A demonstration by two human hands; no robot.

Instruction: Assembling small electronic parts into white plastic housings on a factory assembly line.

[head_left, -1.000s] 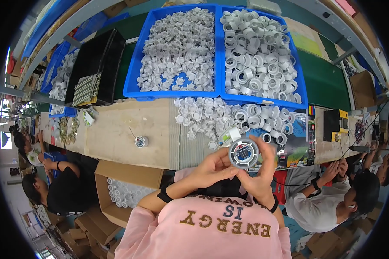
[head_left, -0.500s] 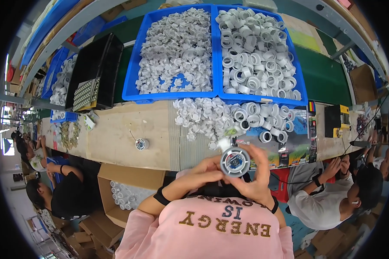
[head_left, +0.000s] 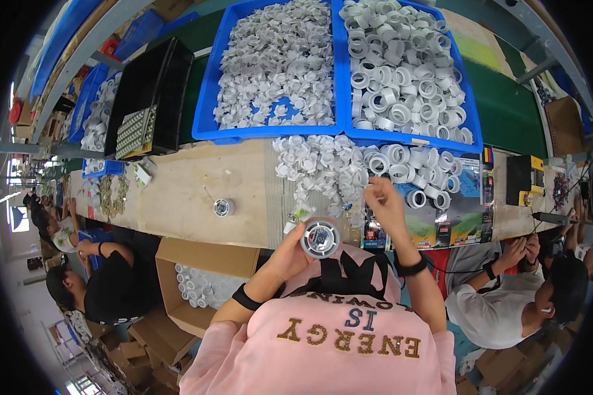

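My left hand [head_left: 290, 255] grips a round grey-white housing [head_left: 319, 238] by its edge, its open face turned up with a small circuit board inside. Beyond it, my right hand [head_left: 387, 205] reaches over the table's front part, fingertips pinched together at the edge of the loose parts. Whatever those fingertips hold, if anything, is too small to make out. Closest to them lie a heap of small white petal-shaped plastic pieces [head_left: 319, 164] and a group of white plastic rings [head_left: 416, 199]. Another round white housing with a thin wire [head_left: 223, 207] rests alone on the left.
A blue tray of petal-shaped pieces [head_left: 207, 99] and a blue tray of rings [head_left: 471, 105] stand behind the heaps. A black bin [head_left: 168, 85] is at back left. Below the table edge sits a cardboard box of white parts [head_left: 240, 260]. People work on both sides.
My right hand has let go of the housing and moved forward to the loose parts. The housing, now in my left hand alone, has shifted left. The whole view has shifted slightly.
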